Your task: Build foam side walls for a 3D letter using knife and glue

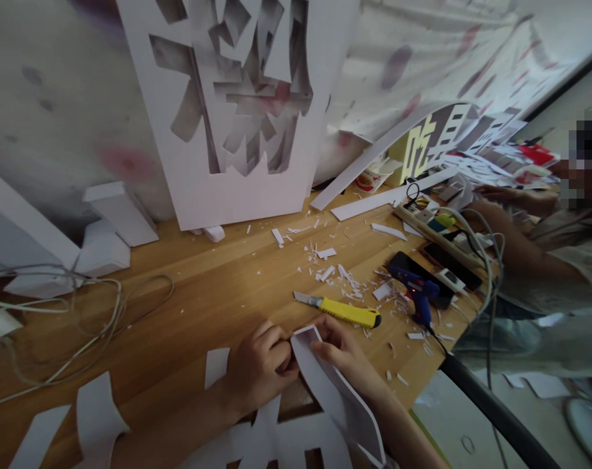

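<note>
Well, upright panel (237, 203) looks done, flat cutout (296, 431) seems unfinished; right hand (343, 353) grips a curved strip (332, 389), left hand (264, 361) curls beside it, can't tell if holding.

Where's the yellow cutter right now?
In the head view, the yellow cutter lies on the wooden table just beyond the right hand, left of the blue glue gun.

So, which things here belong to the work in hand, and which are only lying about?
Probably for the work:
strip, in the right hand
cut sheet
cutter, unheld
glue gun, unheld

Probably just lying about:
scraps
phones
cup
</note>
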A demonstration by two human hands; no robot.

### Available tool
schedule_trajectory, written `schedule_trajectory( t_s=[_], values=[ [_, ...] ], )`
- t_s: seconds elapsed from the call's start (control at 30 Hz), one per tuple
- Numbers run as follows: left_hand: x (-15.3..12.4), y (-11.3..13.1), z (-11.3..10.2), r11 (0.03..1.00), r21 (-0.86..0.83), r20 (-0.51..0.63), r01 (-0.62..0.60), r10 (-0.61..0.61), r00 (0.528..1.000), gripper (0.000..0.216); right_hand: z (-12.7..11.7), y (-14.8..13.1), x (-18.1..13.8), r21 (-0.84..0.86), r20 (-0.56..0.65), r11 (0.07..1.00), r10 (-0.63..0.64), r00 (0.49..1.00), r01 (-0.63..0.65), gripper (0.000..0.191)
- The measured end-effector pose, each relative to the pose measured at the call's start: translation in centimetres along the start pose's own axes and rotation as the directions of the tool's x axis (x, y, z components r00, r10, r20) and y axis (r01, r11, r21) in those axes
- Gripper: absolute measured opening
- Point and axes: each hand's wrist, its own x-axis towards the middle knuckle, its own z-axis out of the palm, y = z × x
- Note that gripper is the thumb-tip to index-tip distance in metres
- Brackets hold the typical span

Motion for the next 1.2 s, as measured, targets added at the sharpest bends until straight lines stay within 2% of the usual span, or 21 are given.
schedule_trajectory(
  t_s=[0.33, 0.57, 0.8, 0.93, 1.2],
  values=[
    [-0.2, -0.1, 0.0, 1.000, 0.020, 0.014, 0.018, -0.018, 1.000, 0.026, 0.3, -0.5, -0.1, 0.065, 0.017, 0.997, 0.040, 0.999, -0.041, 0.027],
    [-0.3, -0.2, 0.2, 0.999, -0.033, 0.014, 0.027, -0.026, 1.000, 0.028, 0.1, -0.6, -0.5, 0.042, 0.068, 0.999, 0.026, 0.997, -0.029, 0.037],
    [-0.1, 0.0, 0.0, 0.999, -0.025, 0.014, 0.020, -0.020, 1.000, 0.030, -0.1, -1.0, -1.0, -0.139, 0.109, 0.990, -0.016, 0.994, 0.032, 0.052],
    [-0.1, 0.2, 0.0, 1.000, -0.018, 0.012, 0.012, -0.012, 1.000, 0.030, -0.1, -1.8, -1.2, -0.197, 0.109, 0.980, -0.007, 0.994, 0.029, 0.046],
    [-0.2, 0.1, -0.1, 1.000, -0.025, 0.016, 0.010, -0.010, 1.000, 0.030, 0.4, -1.6, -1.1, -0.319, 0.009, 0.947, -0.037, 0.999, 0.038, 0.037]
  ],
)
